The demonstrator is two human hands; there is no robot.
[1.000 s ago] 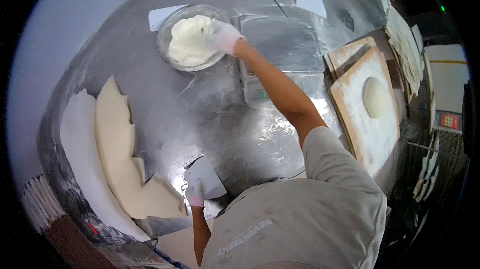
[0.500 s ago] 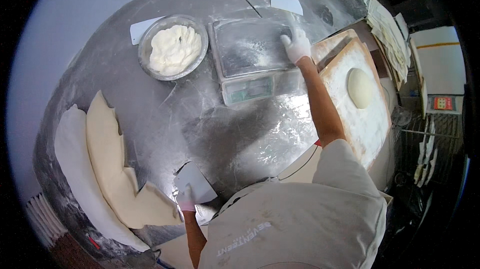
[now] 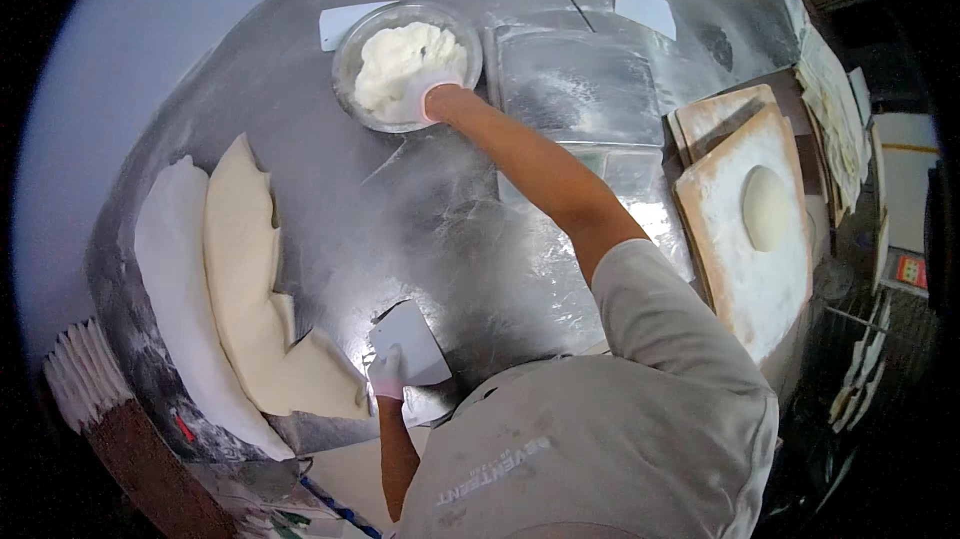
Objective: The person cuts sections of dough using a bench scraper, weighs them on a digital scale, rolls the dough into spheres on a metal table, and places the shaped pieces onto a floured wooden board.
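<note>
In a pale glove, my left hand (image 3: 387, 373) grips a flat white dough scraper (image 3: 411, 343) low over the steel table, close to my body. My right hand (image 3: 418, 97), gloved too, reaches into a metal bowl (image 3: 474, 49) of white flour (image 3: 400, 51); its fingers blend into the flour and cannot be made out. To the left lies a long cream slab of dough (image 3: 238, 269) with ragged cut edges. Along its outer side runs a smooth white strip (image 3: 180, 269), perhaps cloth or floured dough.
A flour-dusted scale (image 3: 570, 89) stands right of the bowl, partly under my right forearm. One white scraper (image 3: 342, 27) is tucked beside the bowl; another (image 3: 645, 11) lies at the far right. A round dough ball (image 3: 765, 209) rests on a floured board (image 3: 728, 229).
My right hand has moved left from the scale's right edge into the flour bowl. My left hand still holds the scraper. The whole view has shifted.
</note>
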